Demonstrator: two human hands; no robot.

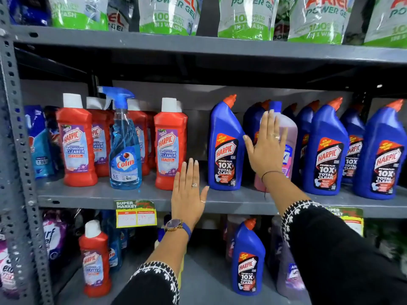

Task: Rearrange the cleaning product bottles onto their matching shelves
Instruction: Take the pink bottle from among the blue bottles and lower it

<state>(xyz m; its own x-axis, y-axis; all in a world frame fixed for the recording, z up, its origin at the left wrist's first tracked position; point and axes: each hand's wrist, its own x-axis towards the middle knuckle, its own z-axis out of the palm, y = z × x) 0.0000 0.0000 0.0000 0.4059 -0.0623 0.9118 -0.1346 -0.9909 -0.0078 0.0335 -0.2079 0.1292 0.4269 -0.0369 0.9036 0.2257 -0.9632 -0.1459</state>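
On the middle shelf (pixel 92 195) stand several red Harpic bathroom cleaner bottles (pixel 77 142) at the left, with a blue Colin spray bottle (pixel 125 148) among them. Several blue Harpic toilet cleaner bottles (pixel 225 146) fill the right half. A pink liquid bottle (pixel 288 137) with a blue cap stands among the blue ones. My right hand (pixel 265 146) is flat and open just in front of that pink bottle. My left hand (pixel 189 194) is open, fingers spread, over the shelf's front edge between the red and blue bottles.
The lower shelf holds one red Harpic bottle (pixel 94 258), one blue Harpic bottle (pixel 247 258), blue and purple bottles and pouches. Ariel Power Gel pouches (pixel 246 18) line the top shelf. A perforated grey upright (pixel 17 150) bounds the left. A yellow price tag (pixel 136 213) hangs on the shelf edge.
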